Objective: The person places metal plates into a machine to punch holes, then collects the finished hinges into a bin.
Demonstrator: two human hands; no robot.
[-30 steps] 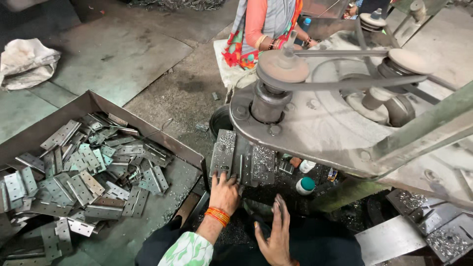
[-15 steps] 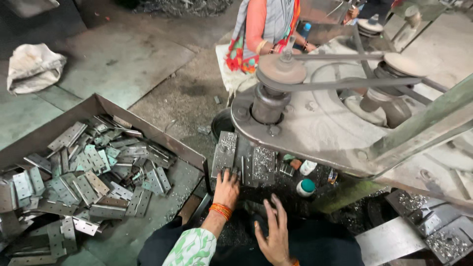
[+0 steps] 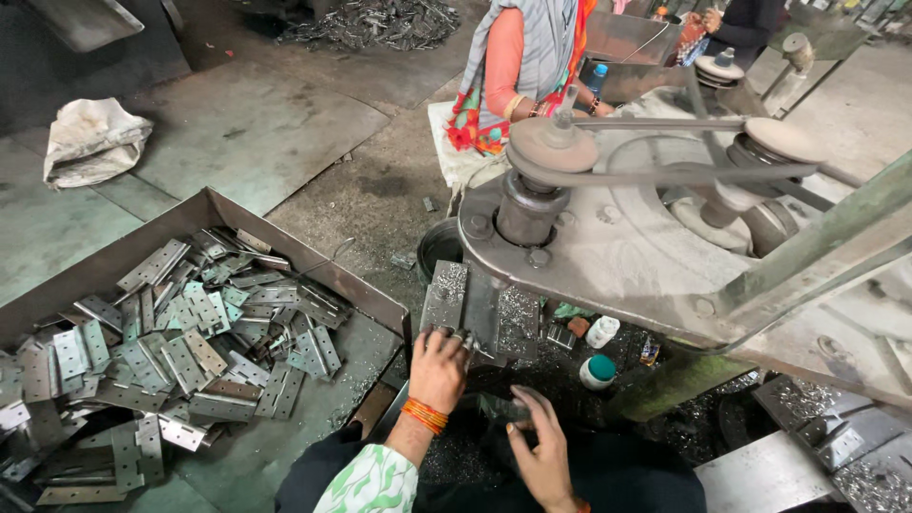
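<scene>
My left hand (image 3: pixel 439 368), with orange bangles at the wrist, reaches forward to the machine bed. Its fingers curl over the near end of a grey perforated hinge plate (image 3: pixel 445 296) that lies under the big belt-driven press (image 3: pixel 570 237). My right hand (image 3: pixel 543 445) hovers lower, above my dark lap. Its thumb and fingers close around a small dark metal piece (image 3: pixel 496 408). Metal shavings cover the bed around both hands.
A brown tray (image 3: pixel 285 245) full of several grey hinge plates sits on the floor to my left. Small white and teal-capped bottles (image 3: pixel 598 370) stand under the press. Another person in a red and grey garment (image 3: pixel 518 66) sits beyond the machine. A white sack (image 3: pixel 90 138) lies far left.
My left hand has stayed on the plate's near end. My right hand's fingers, spread before, have curled onto the small piece.
</scene>
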